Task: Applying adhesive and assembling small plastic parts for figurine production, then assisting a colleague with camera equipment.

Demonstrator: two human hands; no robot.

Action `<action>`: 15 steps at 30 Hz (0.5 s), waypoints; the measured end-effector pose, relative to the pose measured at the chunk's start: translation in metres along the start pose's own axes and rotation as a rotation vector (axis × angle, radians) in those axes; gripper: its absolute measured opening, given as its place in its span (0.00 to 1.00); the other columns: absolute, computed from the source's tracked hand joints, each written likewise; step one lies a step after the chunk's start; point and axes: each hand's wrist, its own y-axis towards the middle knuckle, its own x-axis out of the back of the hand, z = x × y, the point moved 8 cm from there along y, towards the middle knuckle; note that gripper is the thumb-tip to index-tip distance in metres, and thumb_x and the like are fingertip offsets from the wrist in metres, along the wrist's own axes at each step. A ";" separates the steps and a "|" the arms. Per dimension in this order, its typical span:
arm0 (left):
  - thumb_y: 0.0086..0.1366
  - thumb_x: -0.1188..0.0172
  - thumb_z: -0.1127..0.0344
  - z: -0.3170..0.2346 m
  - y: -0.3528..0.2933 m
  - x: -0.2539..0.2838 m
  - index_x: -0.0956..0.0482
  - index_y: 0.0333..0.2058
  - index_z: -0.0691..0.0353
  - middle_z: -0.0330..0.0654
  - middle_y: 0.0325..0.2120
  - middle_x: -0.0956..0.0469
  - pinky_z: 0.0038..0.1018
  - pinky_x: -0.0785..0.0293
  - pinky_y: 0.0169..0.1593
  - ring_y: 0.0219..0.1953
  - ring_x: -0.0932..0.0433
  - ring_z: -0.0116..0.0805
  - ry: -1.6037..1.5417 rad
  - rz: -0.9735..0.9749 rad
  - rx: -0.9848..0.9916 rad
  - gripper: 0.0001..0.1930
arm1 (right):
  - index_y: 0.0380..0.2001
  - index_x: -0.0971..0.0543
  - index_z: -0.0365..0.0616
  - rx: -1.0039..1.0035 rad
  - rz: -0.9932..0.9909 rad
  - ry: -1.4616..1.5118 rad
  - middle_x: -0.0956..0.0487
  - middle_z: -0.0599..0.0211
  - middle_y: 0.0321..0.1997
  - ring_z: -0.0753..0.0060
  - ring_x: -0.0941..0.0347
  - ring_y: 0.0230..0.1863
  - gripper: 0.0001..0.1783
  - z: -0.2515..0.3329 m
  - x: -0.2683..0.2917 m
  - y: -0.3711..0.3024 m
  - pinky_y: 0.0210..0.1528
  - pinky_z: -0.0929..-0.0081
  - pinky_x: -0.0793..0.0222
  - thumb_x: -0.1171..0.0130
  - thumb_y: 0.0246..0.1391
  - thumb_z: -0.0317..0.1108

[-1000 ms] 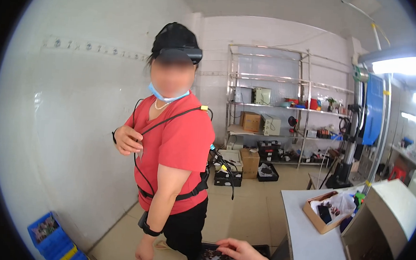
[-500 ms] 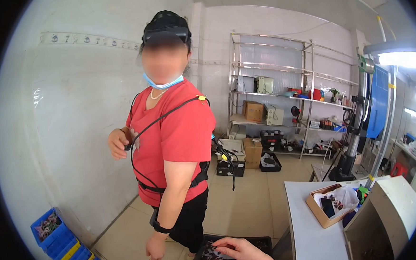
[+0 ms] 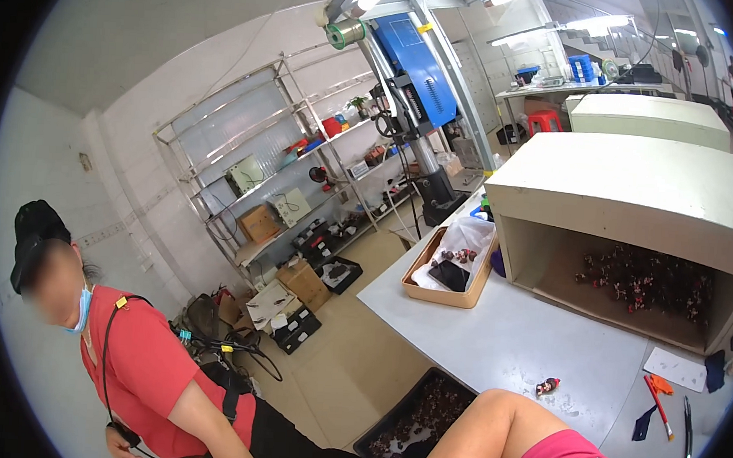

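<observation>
My bent right arm [image 3: 488,430], in a pink sleeve, enters at the lower right; its hand is below the picture's edge. My left hand is out of sight too. The arm covers part of a black tray [image 3: 391,407] that holds many small dark brown-red pieces. On the grey table [image 3: 494,346] beyond my elbow lies one small red, dark and white figurine-like piece [image 3: 547,386]. Further back, a cream box [image 3: 629,182] with an open front holds a heap of similar dark pieces [image 3: 644,280].
A co-worker in a red top [image 3: 137,349] stands at the left. On the table are a tan tray [image 3: 446,297] with a plastic bag, a red-handled brush [image 3: 658,402] and a black pen-like tool [image 3: 687,429]. Metal shelves [image 3: 306,112] and a blue machine [image 3: 418,73] stand behind.
The view has swung right and tilted, so the co-worker sits further left and more of the table shows. My right hand, earlier over the black tray with its fingers visible, has left the picture.
</observation>
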 end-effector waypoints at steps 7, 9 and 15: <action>0.68 0.47 0.68 -0.216 0.050 0.035 0.32 0.51 0.65 0.41 0.45 0.29 0.28 0.35 0.53 0.49 0.30 0.32 0.131 -0.021 -0.114 0.15 | 0.42 0.24 0.36 -0.068 0.107 0.039 0.22 0.52 0.41 0.48 0.27 0.41 0.13 -0.002 -0.002 0.005 0.47 0.62 0.32 0.48 0.62 0.35; 0.67 0.46 0.68 -0.273 0.060 0.040 0.31 0.48 0.65 0.42 0.43 0.28 0.29 0.34 0.51 0.46 0.29 0.34 0.192 -0.027 -0.132 0.13 | 0.42 0.24 0.36 -0.074 0.149 0.053 0.23 0.51 0.41 0.48 0.27 0.41 0.13 0.000 -0.001 0.004 0.46 0.61 0.32 0.48 0.62 0.35; 0.65 0.44 0.67 -0.325 0.062 0.028 0.27 0.39 0.67 0.46 0.36 0.26 0.32 0.30 0.44 0.39 0.27 0.39 0.372 -0.013 -0.163 0.09 | 0.42 0.24 0.36 -0.108 0.247 0.076 0.23 0.50 0.42 0.45 0.28 0.41 0.13 0.007 0.002 0.004 0.46 0.60 0.33 0.47 0.62 0.36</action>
